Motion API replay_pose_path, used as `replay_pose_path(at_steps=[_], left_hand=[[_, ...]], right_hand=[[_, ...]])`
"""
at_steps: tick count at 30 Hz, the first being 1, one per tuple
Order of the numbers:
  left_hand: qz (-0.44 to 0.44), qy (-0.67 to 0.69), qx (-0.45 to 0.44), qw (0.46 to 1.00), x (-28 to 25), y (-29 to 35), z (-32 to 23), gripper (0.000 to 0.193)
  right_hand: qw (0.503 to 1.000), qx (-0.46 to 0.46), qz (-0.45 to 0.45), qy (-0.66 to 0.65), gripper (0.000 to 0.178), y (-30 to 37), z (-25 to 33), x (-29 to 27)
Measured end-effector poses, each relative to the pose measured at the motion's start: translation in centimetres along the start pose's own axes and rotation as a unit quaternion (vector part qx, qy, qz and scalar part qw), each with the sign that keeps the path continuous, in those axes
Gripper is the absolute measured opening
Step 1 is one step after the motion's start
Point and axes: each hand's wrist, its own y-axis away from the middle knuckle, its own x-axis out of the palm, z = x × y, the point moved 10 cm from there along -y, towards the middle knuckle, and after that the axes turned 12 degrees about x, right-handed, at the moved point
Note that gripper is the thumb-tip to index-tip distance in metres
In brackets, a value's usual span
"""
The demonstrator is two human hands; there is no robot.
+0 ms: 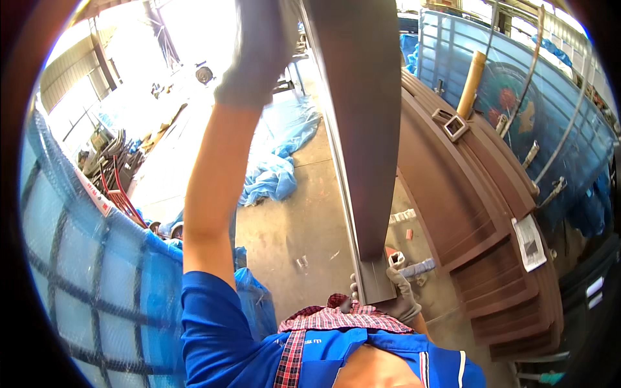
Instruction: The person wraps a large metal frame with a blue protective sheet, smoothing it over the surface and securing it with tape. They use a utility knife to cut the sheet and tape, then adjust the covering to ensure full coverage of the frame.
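Brown, probably stiff, our long panel [363, 129] suits edge holds; our right hand [405, 302] curls round its five-o'clock end; our left hand [255, 61], eleven o'clock, we cannot tell.

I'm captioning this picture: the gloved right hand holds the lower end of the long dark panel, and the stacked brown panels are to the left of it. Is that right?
Not quite: the head view shows the stacked brown panels to the right of the long dark panel, whose lower end the gloved right hand does hold.
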Motion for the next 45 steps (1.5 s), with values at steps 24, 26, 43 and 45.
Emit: replay_pose_path(at_steps=[24, 26, 43, 45], left_hand=[[0.036, -0.139, 0.009, 0.99, -46.2, -20.1, 24.3, 0.07], [0.018, -0.156, 0.004, 0.988, -50.9, -21.6, 27.4, 0.068], [0.12, -0.392, 0.116, 0.905, -82.7, -39.8, 47.1, 0.044], [0.174, -0.501, 0.183, 0.827, -87.4, -41.6, 51.0, 0.044]], right_hand=[[0.997, -0.024, -0.057, 0.038, 0.073, -49.8, 29.4, -2.1], [0.998, -0.011, -0.033, 0.043, 0.071, -54.5, 32.4, -2.8], [0.998, 0.015, -0.01, 0.056, 0.058, -89.0, 63.1, -5.8], [0.998, 0.007, -0.031, 0.051, 0.058, -93.1, 66.1, -7.3]])
